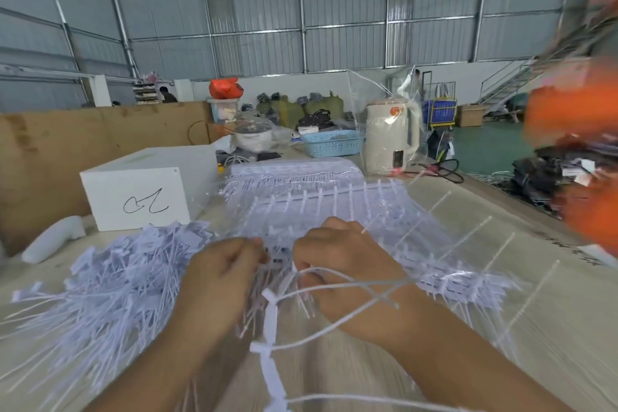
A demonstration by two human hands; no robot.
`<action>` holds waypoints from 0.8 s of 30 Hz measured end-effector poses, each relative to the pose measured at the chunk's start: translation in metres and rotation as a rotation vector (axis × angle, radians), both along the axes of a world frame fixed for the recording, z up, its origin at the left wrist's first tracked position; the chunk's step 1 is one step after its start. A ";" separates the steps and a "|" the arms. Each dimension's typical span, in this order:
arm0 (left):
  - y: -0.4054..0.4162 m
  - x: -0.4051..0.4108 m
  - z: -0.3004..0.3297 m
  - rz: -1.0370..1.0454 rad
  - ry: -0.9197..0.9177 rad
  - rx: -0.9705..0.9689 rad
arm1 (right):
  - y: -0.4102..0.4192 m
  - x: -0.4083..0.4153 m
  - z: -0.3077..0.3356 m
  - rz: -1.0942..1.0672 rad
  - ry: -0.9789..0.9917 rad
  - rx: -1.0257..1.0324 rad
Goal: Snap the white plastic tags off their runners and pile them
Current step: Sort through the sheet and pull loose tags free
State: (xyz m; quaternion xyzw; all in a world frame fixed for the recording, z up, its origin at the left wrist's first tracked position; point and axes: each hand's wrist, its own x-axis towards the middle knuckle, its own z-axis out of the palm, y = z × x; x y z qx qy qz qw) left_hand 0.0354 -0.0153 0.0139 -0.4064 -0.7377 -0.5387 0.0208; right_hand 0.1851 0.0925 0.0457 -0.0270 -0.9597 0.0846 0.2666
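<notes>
Both hands meet at the table's middle over a sheet of white plastic tags. My left hand [222, 273] has its fingers curled, pinching tags at the sheet's near edge. My right hand [337, 256] grips the runner [272, 318], whose bare white spine with thin side stems runs toward me. A loose pile of detached tags [123, 274] lies to the left of my left hand. More tag sheets on runners [321, 201] are stacked beyond and right of the hands.
A white box with a scribble [137, 197] stands at the back left, a white padded roll [50, 241] beside it. A cream kettle [391, 140] and a blue basket [331, 142] sit farther back. Blurred orange shapes [575, 117] fill the right edge.
</notes>
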 end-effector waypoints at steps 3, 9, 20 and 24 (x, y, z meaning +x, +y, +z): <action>-0.002 0.001 0.005 -0.354 -0.418 -0.027 | -0.002 0.003 -0.001 0.053 0.048 -0.008; -0.005 0.015 0.003 -0.604 -0.417 -0.086 | 0.000 -0.002 -0.006 0.024 0.220 0.108; -0.004 0.010 0.018 -0.159 -0.513 0.305 | -0.011 0.009 0.002 -0.058 0.686 0.017; -0.005 0.013 0.020 -0.135 -0.585 0.405 | -0.017 0.015 0.010 -0.152 0.936 0.115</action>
